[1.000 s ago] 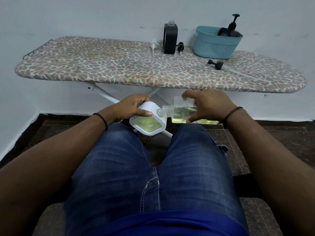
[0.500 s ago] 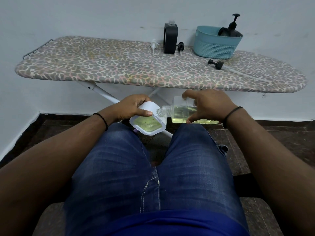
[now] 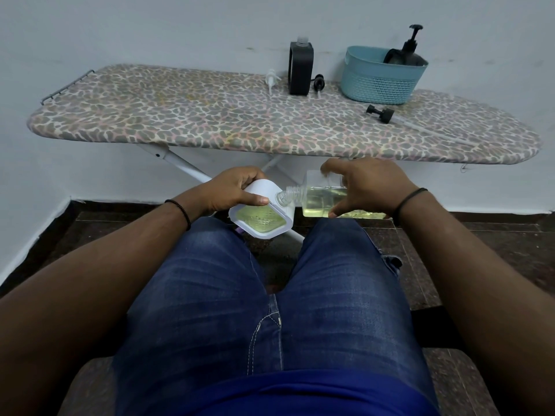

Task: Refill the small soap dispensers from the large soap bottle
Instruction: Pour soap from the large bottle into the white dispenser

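Clear bottle (image 3: 321, 198) against white, seemingly soap-filled container (image 3: 260, 216)

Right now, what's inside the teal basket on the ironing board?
In the teal basket, a black pump bottle sticks up above the rim, beside another dark object. The basket wall hides anything lower.

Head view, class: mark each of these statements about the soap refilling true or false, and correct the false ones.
1. The right hand holds a clear bottle tipped on its side. True.
2. The left hand is empty. False: it grips a white container of yellow-green soap.
3. The teal basket stands on the ironing board. True.
4. The teal basket holds a white pump bottle. False: a black pump bottle is in it.
5. A black pump head lies loose on the ironing board. True.
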